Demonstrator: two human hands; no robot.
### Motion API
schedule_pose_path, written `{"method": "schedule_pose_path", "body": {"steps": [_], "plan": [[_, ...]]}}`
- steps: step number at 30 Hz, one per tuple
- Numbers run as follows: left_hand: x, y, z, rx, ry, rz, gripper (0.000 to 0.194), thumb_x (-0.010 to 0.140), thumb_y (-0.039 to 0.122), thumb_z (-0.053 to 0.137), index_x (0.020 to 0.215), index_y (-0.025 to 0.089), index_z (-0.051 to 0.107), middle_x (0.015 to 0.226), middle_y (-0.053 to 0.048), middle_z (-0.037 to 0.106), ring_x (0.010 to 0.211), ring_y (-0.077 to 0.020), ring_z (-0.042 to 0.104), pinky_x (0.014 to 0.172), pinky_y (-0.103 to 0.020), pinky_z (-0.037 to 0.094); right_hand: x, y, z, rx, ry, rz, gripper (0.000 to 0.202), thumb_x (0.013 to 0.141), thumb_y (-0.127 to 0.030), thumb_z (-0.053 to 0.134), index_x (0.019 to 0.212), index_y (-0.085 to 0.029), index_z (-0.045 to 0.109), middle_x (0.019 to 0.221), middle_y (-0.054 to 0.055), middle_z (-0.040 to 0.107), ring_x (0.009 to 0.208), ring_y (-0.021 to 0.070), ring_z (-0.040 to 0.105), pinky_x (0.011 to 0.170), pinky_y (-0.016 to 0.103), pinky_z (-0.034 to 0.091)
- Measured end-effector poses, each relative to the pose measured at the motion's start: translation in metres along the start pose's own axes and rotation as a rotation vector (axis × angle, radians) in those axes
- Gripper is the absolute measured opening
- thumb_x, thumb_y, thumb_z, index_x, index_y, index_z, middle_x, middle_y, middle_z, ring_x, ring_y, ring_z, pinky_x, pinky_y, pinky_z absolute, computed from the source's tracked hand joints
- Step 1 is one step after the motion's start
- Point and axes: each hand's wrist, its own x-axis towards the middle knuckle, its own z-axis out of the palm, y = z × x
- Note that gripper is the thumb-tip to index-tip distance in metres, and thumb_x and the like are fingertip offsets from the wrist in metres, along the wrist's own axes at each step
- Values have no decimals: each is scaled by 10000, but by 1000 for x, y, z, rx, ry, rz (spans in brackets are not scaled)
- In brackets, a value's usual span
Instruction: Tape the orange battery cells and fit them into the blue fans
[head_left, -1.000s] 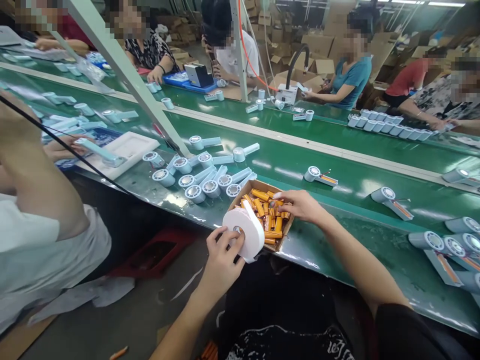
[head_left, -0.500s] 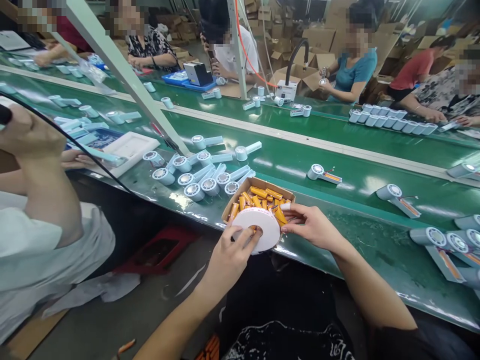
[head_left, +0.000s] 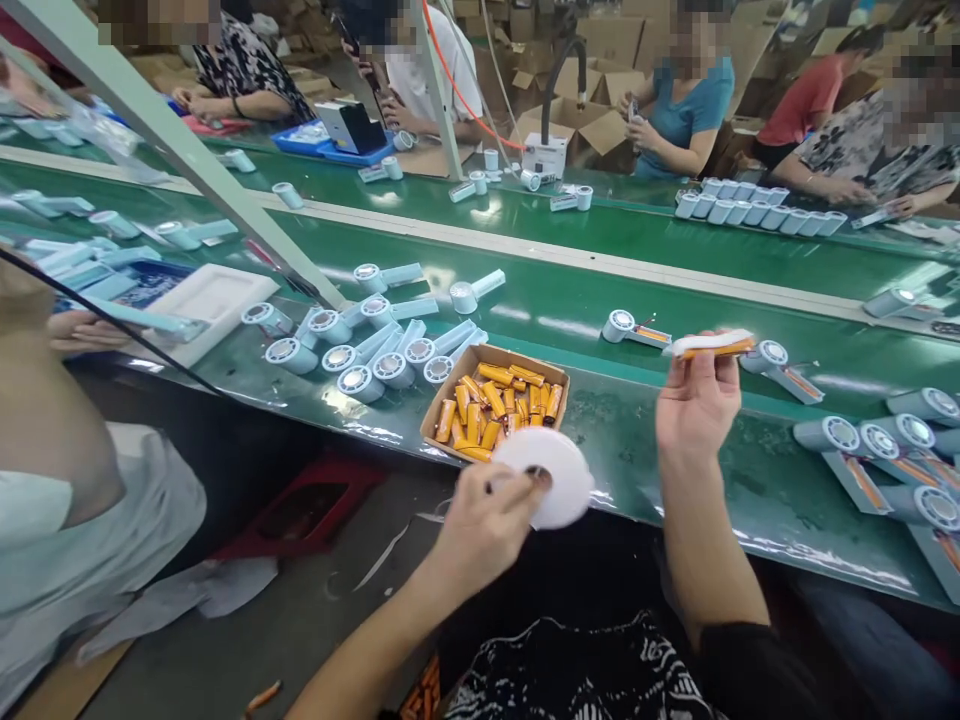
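Observation:
My left hand (head_left: 484,520) grips a white tape roll (head_left: 568,488), its fingers in the hole at the roll's core. The roll is in front of a small cardboard box (head_left: 565,388) that holds many orange-wrapped battery cells (head_left: 493,400). To the right, raised above the green bench, my right hand (head_left: 699,405) pinches an orange battery (head_left: 721,348) between thumb and fingers. A white strip lies along the top of that battery, its end sticking out to the left.
Several pale blue fan bodies with handles (head_left: 390,368) lie left of the box. More fan units with orange cells in open handles (head_left: 874,445) lie to the right. A slanted metal post (head_left: 217,190) crosses the left side. Co-workers sit across the green conveyor (head_left: 540,265) and beside me.
My right hand has moved from the box up and to the right, carrying an orange battery with a white strip. The tape roll in my left hand has shifted right and down, uncovering more of the box.

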Motion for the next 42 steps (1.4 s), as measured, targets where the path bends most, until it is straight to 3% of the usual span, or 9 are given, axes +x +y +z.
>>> {"method": "schedule_pose_path", "body": {"steps": [2, 5, 9, 14, 21, 25, 31, 36, 42], "plan": [[1, -29, -6, 40, -62, -130, 597, 842, 169, 782, 1419, 236, 642, 1265, -95, 730, 1172, -331, 524, 1010, -487, 468, -2, -10, -12, -162, -240, 14, 463, 852, -368, 821, 1284, -274, 683, 1176, 37, 768, 1066, 220, 752, 976, 409, 636], [5, -52, -12, 33, -57, -217, 639, 868, 332, 816, 1459, 242, 589, 1374, -111, 670, 1277, -374, 483, 1057, -541, 460, -40, -17, -28, -526, -692, 17, 403, 890, -269, 780, 1284, -257, 702, 1111, 72, 793, 1006, 256, 764, 916, 424, 648], [15, -18, -10, -115, 165, -123, 425, 962, 378, 748, 1353, 246, 643, 1166, -82, 693, 1135, -264, 584, 1035, -440, 485, -82, -18, -39, -766, -978, -158, 329, 999, -204, 599, 1318, -234, 674, 1069, 117, 758, 994, 264, 725, 875, 420, 637], [26, 21, -1, -132, 226, 117, 329, 886, 169, 827, 1176, 305, 749, 958, 6, 712, 938, -180, 600, 923, -340, 486, -91, -17, -43, -720, -1018, -178, 327, 1030, -202, 569, 1353, -221, 616, 963, 92, 704, 896, 238, 687, 789, 373, 628], [36, 9, 0, -233, 131, 179, 180, 956, 58, 665, 1035, 218, 693, 1043, -27, 778, 1078, -191, 641, 964, -353, 542, -94, -10, -57, -711, -1086, -173, 437, 1037, -204, 575, 1470, -250, 549, 1039, 100, 736, 974, 258, 703, 840, 413, 642], [45, 8, -3, -270, 60, 246, 198, 999, 42, 536, 1012, 203, 650, 927, -26, 765, 929, -164, 663, 896, -339, 566, -96, -5, -61, -670, -1106, -257, 527, 1036, -166, 558, 1546, -264, 471, 1102, 112, 759, 1037, 276, 697, 875, 451, 642], [42, 14, -7, -304, 115, 433, 174, 975, 88, 607, 1026, 241, 673, 962, -9, 793, 872, -140, 683, 910, -346, 618, -98, -4, -63, -653, -1005, -293, 596, 1034, -142, 567, 1594, -291, 429, 1199, 114, 761, 1094, 263, 706, 929, 459, 626], [43, 26, -8, -334, 188, 430, 183, 931, 49, 619, 922, 229, 650, 969, -9, 802, 886, -127, 689, 898, -322, 641, -98, -3, -59, -608, -1147, -255, 406, 1037, -117, 536, 1407, -268, 610, 1182, 104, 764, 1017, 234, 686, 908, 421, 601], [63, 27, 3, -384, 108, 392, 168, 973, 83, 568, 986, 222, 660, 941, -16, 785, 886, -147, 675, 862, -317, 602, -95, -6, -60, -472, -1292, 85, 119, 1025, -274, 615, 1013, -225, 723, 872, 48, 723, 842, 208, 656, 838, 363, 572]]}}
